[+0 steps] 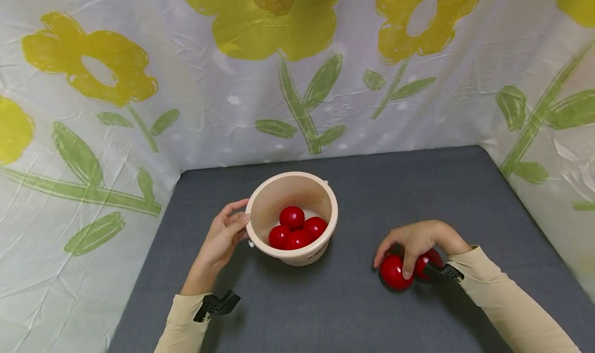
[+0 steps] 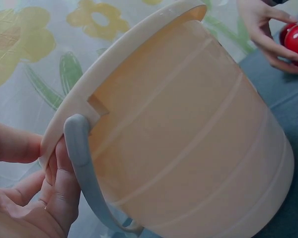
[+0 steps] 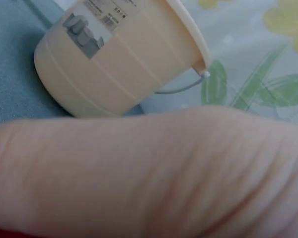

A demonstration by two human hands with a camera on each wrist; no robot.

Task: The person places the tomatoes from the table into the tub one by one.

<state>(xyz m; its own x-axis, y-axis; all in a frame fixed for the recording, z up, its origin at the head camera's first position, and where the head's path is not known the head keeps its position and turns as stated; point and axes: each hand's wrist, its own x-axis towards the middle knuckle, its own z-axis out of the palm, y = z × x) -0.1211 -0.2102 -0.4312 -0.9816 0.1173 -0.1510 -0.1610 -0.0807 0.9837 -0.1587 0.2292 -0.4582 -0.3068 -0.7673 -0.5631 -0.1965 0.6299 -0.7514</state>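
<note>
A cream plastic bucket [image 1: 290, 183] stands on the dark table, its mouth turned toward the head camera. Inside it lie several glossy red balls [image 1: 292, 217]. My left hand [image 1: 224, 235] pinches the bucket's rim on its left side, beside the handle [image 2: 82, 158]. Off to the right, my right hand [image 1: 416, 241] grips a red ball [image 1: 394, 273] on the table, with thumb and fingers on either side of it. Behind the thumb, near the wrist, sits another red ball [image 1: 427, 262], partly hidden. In the right wrist view the hand itself covers most of the ball.
The dark grey cloth-covered table [image 1: 334, 306] extends around the bucket and the right hand. A white curtain [image 1: 209, 100] with yellow flowers borders the table at the back and both sides. A printed label [image 3: 84, 34] is on the bucket's outside. Both wrists wear black straps.
</note>
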